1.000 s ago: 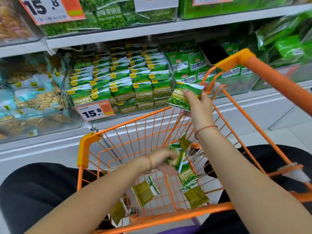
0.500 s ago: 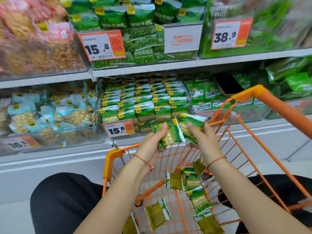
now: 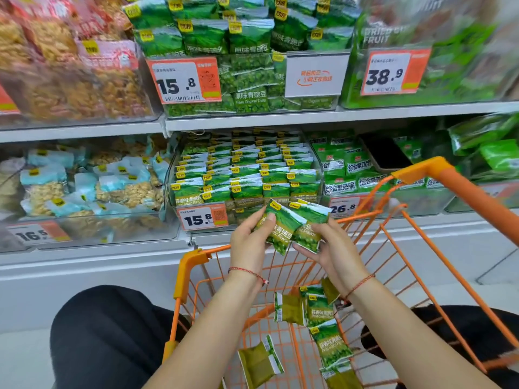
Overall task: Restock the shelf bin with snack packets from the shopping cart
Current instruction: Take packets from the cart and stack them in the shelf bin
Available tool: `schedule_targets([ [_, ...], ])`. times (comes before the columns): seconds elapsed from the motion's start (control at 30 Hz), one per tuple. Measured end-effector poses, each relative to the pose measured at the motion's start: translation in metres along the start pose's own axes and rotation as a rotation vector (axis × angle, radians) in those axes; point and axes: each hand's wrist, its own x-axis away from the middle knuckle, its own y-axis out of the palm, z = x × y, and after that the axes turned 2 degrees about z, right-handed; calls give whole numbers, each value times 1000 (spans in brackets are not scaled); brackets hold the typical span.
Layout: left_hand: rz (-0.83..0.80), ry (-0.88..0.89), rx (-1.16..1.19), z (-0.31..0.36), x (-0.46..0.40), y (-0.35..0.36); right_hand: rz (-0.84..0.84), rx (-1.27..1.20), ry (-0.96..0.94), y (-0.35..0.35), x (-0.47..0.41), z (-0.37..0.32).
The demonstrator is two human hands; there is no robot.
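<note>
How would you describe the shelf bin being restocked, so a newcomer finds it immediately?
Start at the orange wire shopping cart. Directly behind its front edge, on the lower shelf, sits a clear plastic bin of small green pea packets in neat rows. Unlike neighbouring bins, its orange price tag reads 15.8.

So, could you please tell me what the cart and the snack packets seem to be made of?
Cart: looks like orange-coated metal wire, thin rods forming an open grid. Snack packets: apparently thin printed plastic film, slightly glossy and creased where both hands hold them.
</note>
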Motion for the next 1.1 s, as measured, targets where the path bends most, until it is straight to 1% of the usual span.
schedule_targets([
  [0.13,68,109,-78,-5,6,3,-141,89,-36,1,4,9],
  [0.27,121,218,-174,-9,10,7,-212,1,-36,2,5,12],
  [0.33,115,240,-221,-10,13,10,-214,-12,-50,3,7,10],
  [0.4,99,252,-256,-11,15,11,-197,30,-79,2,7,11],
  [0.57,89,250,-262,-5,16,8,-168,229,-171,0,7,12],
  [0.73,100,306,-279,-7,16,4,-206,244,-136,-1,11,12],
  [0.87,99,335,-322,-11,21,8,-196,361,-282,3,15,13],
  [1.0,80,340,-310,-6,24,11,-148,371,-344,5,14,11],
  [1.1,-6,288,-298,10,22,7,-156,391,-376,14,12,0],
])
